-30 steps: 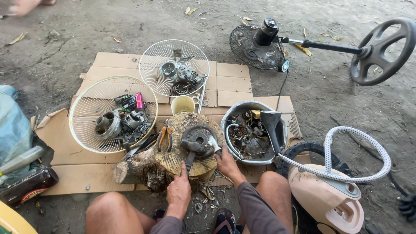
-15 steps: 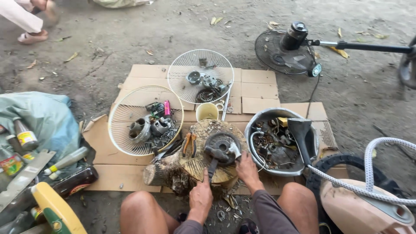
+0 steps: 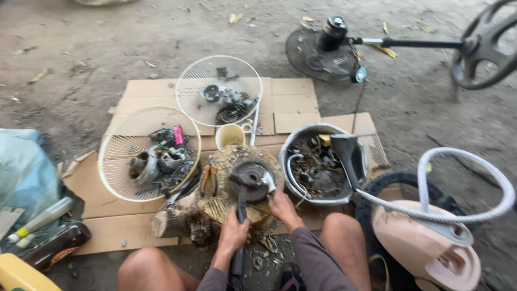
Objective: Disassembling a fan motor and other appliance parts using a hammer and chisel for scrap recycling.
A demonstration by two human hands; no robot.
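Two fan guards (image 3: 149, 153) – one metal basin (image 3: 323, 167) – both hands on stump (image 3: 237, 183)

The ground (image 3: 107, 37) is bare packed dirt, grey-brown, scattered with dry leaves (image 3: 235, 18) toward twelve o'clock. Flattened cardboard sheets (image 3: 291, 102) are laid over it at the centre of view. At one o'clock a dark round fan base (image 3: 318, 54) lies on the dirt, its pole (image 3: 414, 42) running toward a black wheel-like ring (image 3: 484, 48) at two o'clock. A pinkish appliance (image 3: 425, 248) with a pale ribbed hose (image 3: 463, 161) sits at four o'clock. At eight o'clock lies a bluish plastic bag (image 3: 24, 167), with what may be bottles (image 3: 48, 237) beside it. Light is soft, even daylight; no walls show.
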